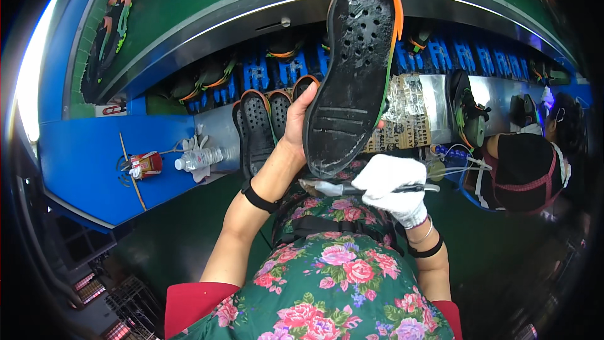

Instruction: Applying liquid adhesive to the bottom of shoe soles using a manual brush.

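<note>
My bare left hand (298,119) grips a black shoe sole (349,82) by its side and holds it up, inner face toward me. An orange rim runs round its top end, with green along one edge; small holes dot the upper part, and whitish wet-looking smears show on the surface. In a white knit glove, my right hand (393,186) is closed around the dark handle of a brush (327,187). The brush's pale head points left, just below the sole's lower end. Whether the bristles touch the sole I cannot tell.
More black soles (255,129) stand left of my left hand. A clear plastic bottle (200,158) and a red container (146,165) lie on the blue table (82,176). Shoes on blue holders line the rack behind. A co-worker (525,170) sits at the right beside shoes (467,113).
</note>
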A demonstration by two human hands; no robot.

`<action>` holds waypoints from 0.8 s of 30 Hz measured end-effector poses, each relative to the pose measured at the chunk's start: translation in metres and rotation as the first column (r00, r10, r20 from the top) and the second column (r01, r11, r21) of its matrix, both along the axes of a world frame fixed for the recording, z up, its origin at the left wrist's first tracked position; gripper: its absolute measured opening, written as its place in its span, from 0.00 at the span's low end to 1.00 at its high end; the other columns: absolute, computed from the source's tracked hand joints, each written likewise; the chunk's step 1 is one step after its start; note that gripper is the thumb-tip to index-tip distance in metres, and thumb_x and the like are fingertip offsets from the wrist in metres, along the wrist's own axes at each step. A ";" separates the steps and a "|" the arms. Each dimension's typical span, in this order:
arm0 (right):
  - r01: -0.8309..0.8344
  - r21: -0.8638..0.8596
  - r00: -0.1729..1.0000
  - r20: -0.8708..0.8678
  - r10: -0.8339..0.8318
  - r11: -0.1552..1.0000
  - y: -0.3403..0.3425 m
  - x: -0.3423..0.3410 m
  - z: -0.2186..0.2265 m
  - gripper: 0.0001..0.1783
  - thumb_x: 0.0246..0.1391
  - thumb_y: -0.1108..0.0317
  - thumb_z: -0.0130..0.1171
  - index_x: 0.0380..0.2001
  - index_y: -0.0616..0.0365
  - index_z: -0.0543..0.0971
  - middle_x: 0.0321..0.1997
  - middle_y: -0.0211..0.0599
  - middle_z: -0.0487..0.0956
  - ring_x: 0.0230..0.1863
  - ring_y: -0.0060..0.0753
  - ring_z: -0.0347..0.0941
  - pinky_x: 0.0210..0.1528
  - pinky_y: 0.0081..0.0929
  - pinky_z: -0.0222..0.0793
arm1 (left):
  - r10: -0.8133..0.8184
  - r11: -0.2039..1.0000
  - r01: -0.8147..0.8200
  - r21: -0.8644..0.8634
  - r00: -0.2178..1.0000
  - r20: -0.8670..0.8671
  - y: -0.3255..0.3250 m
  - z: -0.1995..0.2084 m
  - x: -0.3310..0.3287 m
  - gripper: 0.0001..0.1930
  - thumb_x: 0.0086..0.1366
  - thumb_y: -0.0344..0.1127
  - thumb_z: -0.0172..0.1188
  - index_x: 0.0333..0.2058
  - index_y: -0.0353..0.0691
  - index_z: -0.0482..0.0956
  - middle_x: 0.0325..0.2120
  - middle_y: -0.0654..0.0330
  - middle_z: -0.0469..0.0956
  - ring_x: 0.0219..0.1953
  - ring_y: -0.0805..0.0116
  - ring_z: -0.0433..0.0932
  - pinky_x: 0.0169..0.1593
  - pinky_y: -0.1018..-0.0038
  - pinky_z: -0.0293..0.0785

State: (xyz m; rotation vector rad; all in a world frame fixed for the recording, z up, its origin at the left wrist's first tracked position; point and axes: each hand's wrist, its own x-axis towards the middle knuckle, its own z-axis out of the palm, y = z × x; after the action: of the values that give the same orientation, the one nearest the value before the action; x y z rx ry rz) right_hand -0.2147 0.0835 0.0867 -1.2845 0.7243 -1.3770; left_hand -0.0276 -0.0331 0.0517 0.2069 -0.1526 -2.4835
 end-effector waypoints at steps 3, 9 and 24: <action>0.226 0.001 0.957 -0.187 -0.222 0.974 -0.004 0.002 0.006 0.08 0.43 0.77 0.77 0.23 0.56 0.85 0.32 0.43 0.87 0.36 0.43 0.86 0.40 0.37 0.81 | -0.054 0.993 0.044 -0.106 0.994 -0.093 -0.006 -0.006 0.000 0.42 0.74 0.65 0.44 0.75 0.40 0.56 0.72 0.44 0.62 0.68 0.38 0.69 0.73 0.42 0.63; 0.030 -0.299 0.847 -0.498 -0.183 0.954 -0.005 0.009 0.019 0.11 0.44 0.75 0.77 0.33 0.50 0.90 0.40 0.35 0.90 0.41 0.36 0.86 0.43 0.31 0.80 | -0.017 0.980 0.094 -0.176 0.917 0.398 -0.020 -0.013 0.011 0.49 0.68 0.73 0.44 0.76 0.40 0.55 0.72 0.39 0.59 0.66 0.27 0.68 0.66 0.35 0.69; -0.191 -0.344 0.886 -0.463 0.011 0.919 -0.010 -0.001 0.022 0.16 0.48 0.72 0.74 0.42 0.48 0.90 0.44 0.32 0.89 0.43 0.36 0.86 0.44 0.30 0.81 | -0.172 0.985 0.172 0.023 0.985 0.014 -0.031 -0.012 0.032 0.24 0.69 0.43 0.57 0.54 0.27 0.82 0.47 0.42 0.85 0.45 0.51 0.88 0.53 0.59 0.86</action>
State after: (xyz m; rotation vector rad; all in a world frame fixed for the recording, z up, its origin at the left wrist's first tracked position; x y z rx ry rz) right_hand -0.2159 0.0738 0.1089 -1.9730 0.7023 -1.1709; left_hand 0.0045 -0.0645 0.0399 0.2314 -0.1560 -2.6566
